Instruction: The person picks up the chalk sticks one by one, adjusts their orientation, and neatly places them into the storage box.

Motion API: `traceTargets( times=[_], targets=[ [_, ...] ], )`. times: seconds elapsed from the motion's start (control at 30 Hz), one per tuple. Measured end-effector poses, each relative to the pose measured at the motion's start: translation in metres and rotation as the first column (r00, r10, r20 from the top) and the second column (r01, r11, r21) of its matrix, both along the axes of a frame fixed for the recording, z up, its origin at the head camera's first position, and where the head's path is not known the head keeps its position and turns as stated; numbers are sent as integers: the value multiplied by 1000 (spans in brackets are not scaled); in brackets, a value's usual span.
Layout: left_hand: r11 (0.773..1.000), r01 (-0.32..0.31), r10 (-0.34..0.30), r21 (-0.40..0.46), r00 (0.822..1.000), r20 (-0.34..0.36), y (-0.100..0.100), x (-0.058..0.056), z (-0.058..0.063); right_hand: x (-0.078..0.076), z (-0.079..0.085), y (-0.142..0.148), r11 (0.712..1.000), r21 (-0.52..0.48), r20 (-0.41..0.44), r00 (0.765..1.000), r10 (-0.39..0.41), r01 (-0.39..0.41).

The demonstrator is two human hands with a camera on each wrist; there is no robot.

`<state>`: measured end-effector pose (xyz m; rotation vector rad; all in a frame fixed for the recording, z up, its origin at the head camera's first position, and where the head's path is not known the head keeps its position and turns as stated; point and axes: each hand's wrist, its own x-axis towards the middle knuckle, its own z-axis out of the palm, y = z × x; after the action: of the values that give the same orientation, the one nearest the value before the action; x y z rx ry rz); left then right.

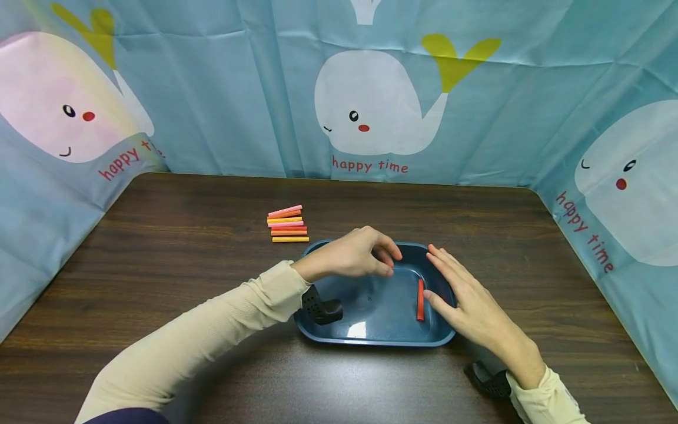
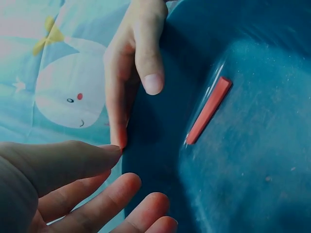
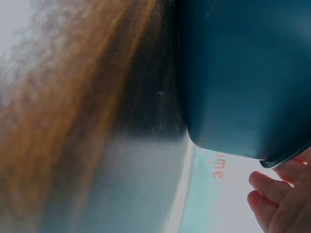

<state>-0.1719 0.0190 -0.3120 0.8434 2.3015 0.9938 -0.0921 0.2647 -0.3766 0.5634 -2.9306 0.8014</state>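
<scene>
My left hand (image 1: 362,253) hovers over the far part of a dark blue tray (image 1: 386,341). Its fingers are loosely bent, with nothing between them. On the tray floor, toward the right end, lies a short red stick (image 1: 421,300), also seen in the left wrist view as a red stick (image 2: 209,110) with flat sides. My right hand (image 1: 477,306) rests at the tray's right rim, fingers fairly straight along the outside and thumb reaching over the inside, near the stick. In the right wrist view the right fingers (image 3: 272,191) show beside the rim's corner.
Beyond the tray, to the left, several pink, orange, red and yellow sticks (image 1: 288,224) lie in a stacked row on the brown wooden table (image 1: 185,265). A blue curtain (image 1: 212,106) with printed whales encloses the back and sides.
</scene>
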Motion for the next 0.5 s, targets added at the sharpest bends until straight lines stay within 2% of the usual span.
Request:
traceTargets(
  times=[0.2,0.5],
  targets=[
    [999,-25,26,21,999,-19,-9,-1,5,-1,0,-1,1000,7,17,1000,-6,6],
    [998,-21,24,63,998,-49,-24,-5,8,1,-1,-1,1000,-9,7,1000,-4,4]
  ],
)
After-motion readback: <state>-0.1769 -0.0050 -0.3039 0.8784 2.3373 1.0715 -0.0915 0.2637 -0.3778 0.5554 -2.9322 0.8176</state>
